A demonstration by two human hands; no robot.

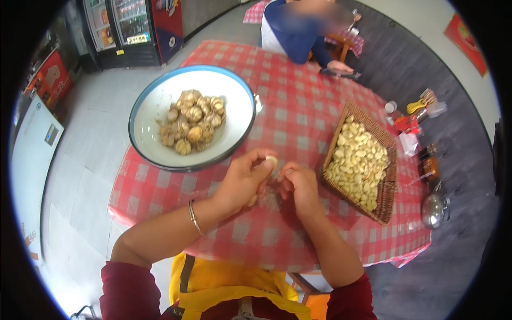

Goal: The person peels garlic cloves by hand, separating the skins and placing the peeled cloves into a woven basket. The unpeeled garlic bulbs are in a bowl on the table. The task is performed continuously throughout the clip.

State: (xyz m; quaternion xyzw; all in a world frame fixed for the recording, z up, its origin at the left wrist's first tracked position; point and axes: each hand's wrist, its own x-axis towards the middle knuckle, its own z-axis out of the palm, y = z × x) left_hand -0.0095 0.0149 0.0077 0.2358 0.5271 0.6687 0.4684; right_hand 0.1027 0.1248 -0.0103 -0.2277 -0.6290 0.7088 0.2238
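A pale garlic clove point(271, 161) is pinched between the thumb and forefinger of my left hand point(244, 178). Under that palm shows a bit of another yellowish piece point(252, 201), probably garlic, mostly hidden by the hand. My right hand point(298, 180) is close by on the right, its fingers curled toward the clove; whether they grip a scrap of skin is too blurred to tell. Whole garlic bulbs point(194, 120) and loose cloves lie in a white enamel basin point(148, 104) with a blue rim, beyond my left hand. Right of my right hand, a brown wicker basket point(386, 200) holds many peeled cloves point(358, 160).
A red-and-white checked tablecloth point(276, 100) covers the table. Across it sits a person point(298, 36) in dark blue, a hand by a dark flat object point(340, 73). Along the right edge are a metal teapot point(434, 211), condiment containers point(430, 166) and a red packet point(407, 124).
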